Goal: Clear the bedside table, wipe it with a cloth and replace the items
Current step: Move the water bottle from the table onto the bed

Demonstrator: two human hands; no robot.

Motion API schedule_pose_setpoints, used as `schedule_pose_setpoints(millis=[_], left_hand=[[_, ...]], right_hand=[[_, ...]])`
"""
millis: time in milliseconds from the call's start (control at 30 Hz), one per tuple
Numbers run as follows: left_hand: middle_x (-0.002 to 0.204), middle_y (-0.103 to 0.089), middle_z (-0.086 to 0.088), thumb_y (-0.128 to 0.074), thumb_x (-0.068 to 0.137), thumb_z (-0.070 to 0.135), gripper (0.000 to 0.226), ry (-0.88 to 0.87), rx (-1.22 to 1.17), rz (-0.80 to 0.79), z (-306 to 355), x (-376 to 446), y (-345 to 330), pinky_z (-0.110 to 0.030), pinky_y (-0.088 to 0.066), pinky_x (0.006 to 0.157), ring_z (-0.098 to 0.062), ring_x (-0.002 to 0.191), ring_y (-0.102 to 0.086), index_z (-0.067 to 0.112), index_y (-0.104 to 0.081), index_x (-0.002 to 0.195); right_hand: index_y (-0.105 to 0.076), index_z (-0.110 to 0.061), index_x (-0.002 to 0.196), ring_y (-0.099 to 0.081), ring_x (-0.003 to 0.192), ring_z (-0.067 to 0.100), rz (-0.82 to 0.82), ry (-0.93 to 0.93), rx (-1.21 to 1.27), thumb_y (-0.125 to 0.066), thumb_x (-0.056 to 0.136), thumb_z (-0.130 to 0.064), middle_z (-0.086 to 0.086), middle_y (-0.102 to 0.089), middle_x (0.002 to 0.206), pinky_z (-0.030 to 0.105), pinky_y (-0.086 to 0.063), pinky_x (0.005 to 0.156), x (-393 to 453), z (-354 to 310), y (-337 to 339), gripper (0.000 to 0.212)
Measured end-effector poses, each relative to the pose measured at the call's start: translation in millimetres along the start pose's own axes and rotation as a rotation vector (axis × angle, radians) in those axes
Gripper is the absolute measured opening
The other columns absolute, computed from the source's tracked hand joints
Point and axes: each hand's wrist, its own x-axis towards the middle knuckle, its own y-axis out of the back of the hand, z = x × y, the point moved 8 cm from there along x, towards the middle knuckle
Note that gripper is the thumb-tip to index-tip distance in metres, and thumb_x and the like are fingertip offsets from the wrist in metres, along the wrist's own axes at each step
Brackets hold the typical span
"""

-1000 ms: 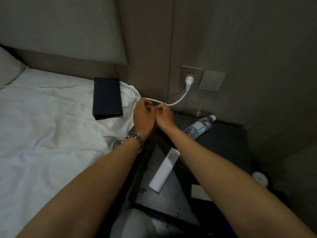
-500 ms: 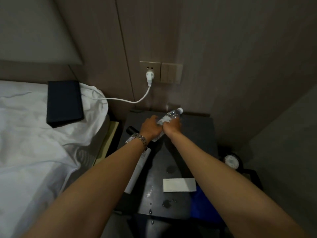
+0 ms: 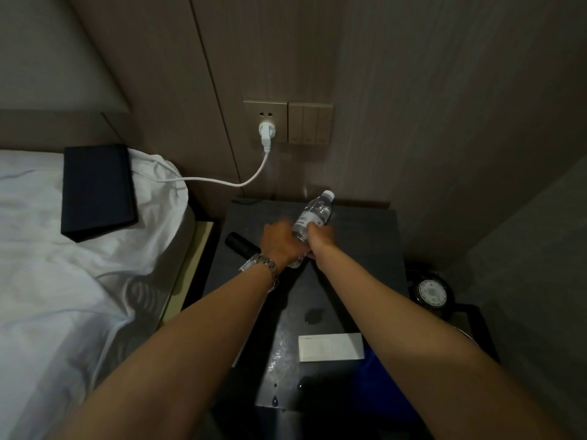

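A clear plastic water bottle (image 3: 313, 214) with a white cap lies tilted on the back of the dark bedside table (image 3: 362, 249). My left hand (image 3: 279, 246), a metal watch on its wrist, and my right hand (image 3: 319, 238) both grip the bottle's lower half. A white flat box (image 3: 330, 347) lies near the table's front. Beside my left wrist lies a dark cylinder (image 3: 239, 244). A white oblong object under my left forearm is mostly hidden. Several wet drops (image 3: 314, 315) mark the tabletop.
A white cable (image 3: 222, 181) runs from the wall socket (image 3: 266, 133) onto the bed (image 3: 63, 281), where a dark flat box (image 3: 97, 192) lies. A round dark object with a white face (image 3: 432, 292) sits on a lower stand at right. Something blue (image 3: 381, 376) shows under my right forearm.
Both hands let go of the white cable, which now lies on the bed, and moved down right onto the water bottle. My view shifted right toward the table.
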Motion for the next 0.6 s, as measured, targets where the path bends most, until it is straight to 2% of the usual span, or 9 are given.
schedule_pose_setpoints(millis=[67,133,200,233,300,367,467,533,600], left_hand=[[0.092,-0.074,-0.003,-0.078,0.064,0.049,0.050,-0.032,0.005,0.010,4.9,-5.4,1.1,-0.033,-0.058,0.074,-0.021,0.087,-0.070,0.015,-0.071,0.099],[0.091,-0.075,-0.001,-0.078,0.058,0.056,0.057,-0.082,0.011,0.045,7.9,-11.8,5.9,-0.033,-0.058,0.071,-0.018,0.082,-0.070,0.017,-0.072,0.100],[0.088,-0.075,0.003,-0.071,0.054,0.066,0.062,-0.121,0.010,0.072,7.9,-17.3,10.5,-0.032,-0.058,0.068,-0.014,0.079,-0.070,0.020,-0.072,0.096],[0.087,-0.074,0.004,-0.069,0.056,0.068,0.062,-0.132,0.004,0.077,7.4,-19.7,13.2,-0.030,-0.057,0.066,-0.013,0.078,-0.070,0.020,-0.072,0.095],[0.085,-0.073,0.003,-0.074,0.067,0.059,0.050,-0.148,-0.024,0.091,9.2,-27.4,21.4,-0.025,-0.050,0.061,-0.013,0.075,-0.069,0.018,-0.071,0.094],[0.085,-0.072,0.001,-0.074,0.078,0.051,0.038,-0.154,-0.085,0.126,8.7,-35.2,30.2,-0.026,-0.051,0.062,-0.013,0.073,-0.067,0.016,-0.071,0.093],[0.090,-0.072,-0.001,-0.072,0.076,0.055,0.046,-0.115,-0.204,0.211,0.5,-47.8,47.9,-0.034,-0.057,0.070,-0.015,0.077,-0.068,0.014,-0.069,0.096],[0.091,-0.072,0.000,-0.073,0.075,0.055,0.047,-0.096,-0.243,0.255,-4.4,-53.8,60.0,-0.032,-0.056,0.070,-0.014,0.079,-0.068,0.015,-0.068,0.098],[0.091,-0.071,0.001,-0.075,0.078,0.050,0.042,-0.093,-0.269,0.285,-8.4,-61.0,73.5,-0.029,-0.053,0.068,-0.012,0.079,-0.067,0.015,-0.067,0.099]], right_hand=[[-0.061,-0.019,0.119,-0.070,0.092,0.031,0.014,-0.034,0.034,-0.050,0.073,-0.044,0.011,-0.071,0.110,0.048,-0.060,0.084,3.1,5.1,3.7,0.054],[-0.059,-0.019,0.118,-0.070,0.093,0.031,0.012,-0.076,0.083,-0.055,0.083,-0.043,0.010,-0.070,0.109,0.048,-0.061,0.082,-22.8,-2.5,8.4,0.042],[-0.056,-0.022,0.106,-0.070,0.091,0.032,0.017,-0.100,0.116,-0.057,0.089,-0.040,0.011,-0.069,0.104,0.049,-0.062,0.077,-31.0,-2.6,9.1,0.025],[-0.055,-0.023,0.102,-0.070,0.090,0.032,0.030,-0.100,0.120,-0.058,0.088,-0.041,0.011,-0.069,0.102,0.049,-0.062,0.077,-31.8,-2.3,8.6,0.023],[-0.059,-0.021,0.100,-0.071,0.086,0.031,0.072,-0.058,0.099,-0.058,0.085,-0.044,0.010,-0.071,0.102,0.049,-0.061,0.079,-38.3,-7.9,9.1,0.028],[-0.066,-0.017,0.104,-0.071,0.083,0.027,0.113,0.005,0.082,-0.057,0.090,-0.042,0.009,-0.072,0.099,0.043,-0.061,0.078,-51.2,-19.9,10.3,0.030],[-0.065,-0.018,0.102,-0.070,0.083,0.024,0.147,0.115,0.045,-0.054,0.093,-0.040,0.005,-0.071,0.095,0.040,-0.060,0.079,-70.6,-39.3,8.1,0.027],[-0.064,-0.020,0.100,-0.068,0.085,0.024,0.152,0.166,0.049,-0.053,0.089,-0.042,0.004,-0.070,0.094,0.042,-0.058,0.083,-82.8,-48.4,3.0,0.027],[-0.062,-0.017,0.102,-0.066,0.085,0.021,0.130,0.197,0.057,-0.053,0.092,-0.035,0.003,-0.068,0.096,0.036,-0.055,0.080,-95.5,-54.8,-4.7,0.023]])
